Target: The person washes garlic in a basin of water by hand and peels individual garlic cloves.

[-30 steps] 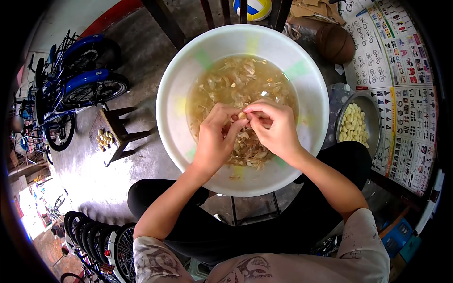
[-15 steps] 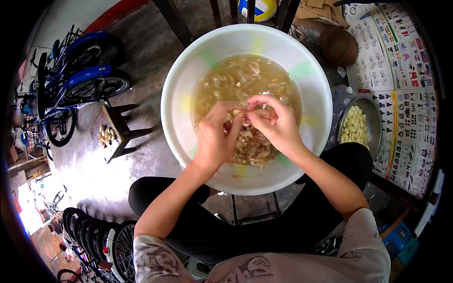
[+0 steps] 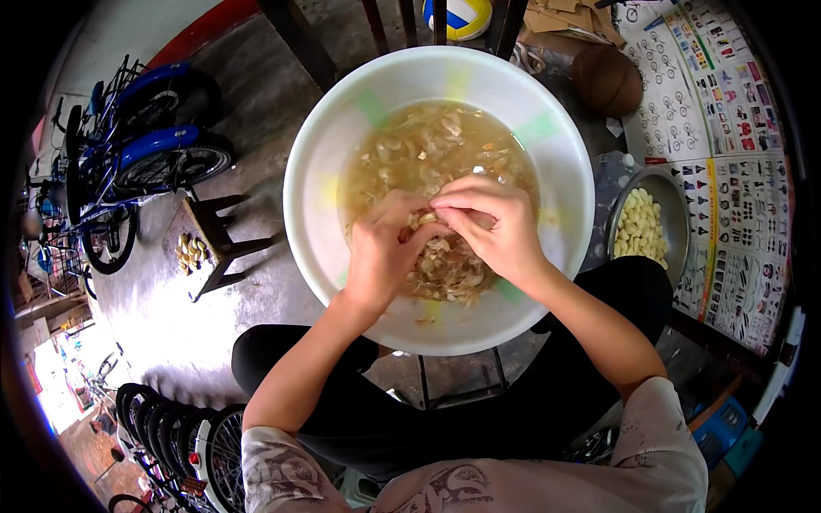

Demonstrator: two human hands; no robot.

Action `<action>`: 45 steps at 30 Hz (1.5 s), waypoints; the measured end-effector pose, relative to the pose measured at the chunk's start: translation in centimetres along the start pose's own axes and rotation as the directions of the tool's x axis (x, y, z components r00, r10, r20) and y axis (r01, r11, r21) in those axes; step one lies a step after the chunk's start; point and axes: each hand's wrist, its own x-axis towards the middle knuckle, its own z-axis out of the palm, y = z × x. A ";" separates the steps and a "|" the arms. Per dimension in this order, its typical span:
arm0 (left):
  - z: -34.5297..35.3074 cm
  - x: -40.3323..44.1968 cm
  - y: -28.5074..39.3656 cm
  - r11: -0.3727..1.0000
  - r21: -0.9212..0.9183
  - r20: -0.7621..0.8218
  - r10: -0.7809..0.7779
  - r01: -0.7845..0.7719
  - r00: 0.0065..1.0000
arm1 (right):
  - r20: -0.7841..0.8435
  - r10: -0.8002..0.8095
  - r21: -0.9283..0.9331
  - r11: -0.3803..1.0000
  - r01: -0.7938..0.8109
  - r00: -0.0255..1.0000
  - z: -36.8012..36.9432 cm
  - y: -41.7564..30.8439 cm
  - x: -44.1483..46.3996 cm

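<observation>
Over a large white basin [image 3: 312,231], my left hand [image 3: 376,252] is closed on a pale garlic clove [image 3: 422,220] between thumb and fingers. My right hand [image 3: 505,231] meets it there, its thumb and forefinger pinched together at the clove. Exactly what the right fingertips grip is too small to make out, but they touch the clove. Cloudy water fills the basin's bottom, with loose garlic skins [image 3: 449,269] floating and heaped below my hands.
To the right, a metal bowl [image 3: 680,201] holds peeled garlic cloves [image 3: 641,227] beside a printed poster sheet [image 3: 735,188]. A small stool [image 3: 224,248] with several cloves stands left. Bicycles [image 3: 162,162] line the left side; a ball [image 3: 462,17] lies beyond the basin.
My right fingers have moved slightly up and left across the clove, and their pinch has tightened. More of the pale clove shows between my hands. The view has shifted slightly.
</observation>
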 end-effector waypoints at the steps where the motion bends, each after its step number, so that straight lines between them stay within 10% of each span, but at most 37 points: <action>1: -0.1 0.0 0.0 1.000 0.000 0.001 0.002 -0.002 1.000 | 0.032 -0.095 -0.088 0.991 0.098 0.995 -0.2 0.0 0.2; 19: -0.5 -0.4 -0.1 0.983 0.002 0.081 -0.182 0.183 0.980 | 0.102 -0.188 -0.211 0.956 0.206 0.977 0.1 0.1 -0.1; 24: -1.0 0.5 -0.3 0.640 -0.553 0.183 -0.532 0.534 0.827 | 0.125 0.013 -0.110 0.994 0.001 0.992 0.4 0.4 -0.7; 34: -0.9 -0.3 -2.4 0.130 -0.795 0.458 -0.510 0.592 0.728 | 0.328 -0.024 -0.119 0.991 0.066 0.944 -0.6 -0.5 0.2; 39: -0.2 -0.4 -1.1 0.285 -0.739 0.392 -0.554 0.610 0.734 | 0.125 0.148 0.146 0.975 -0.166 0.981 -0.4 -0.3 0.7; 45: -0.7 -0.4 -0.3 0.511 -0.565 0.385 -0.530 0.647 0.755 | 0.068 0.057 -0.020 0.998 -0.056 0.996 -0.6 -0.2 0.3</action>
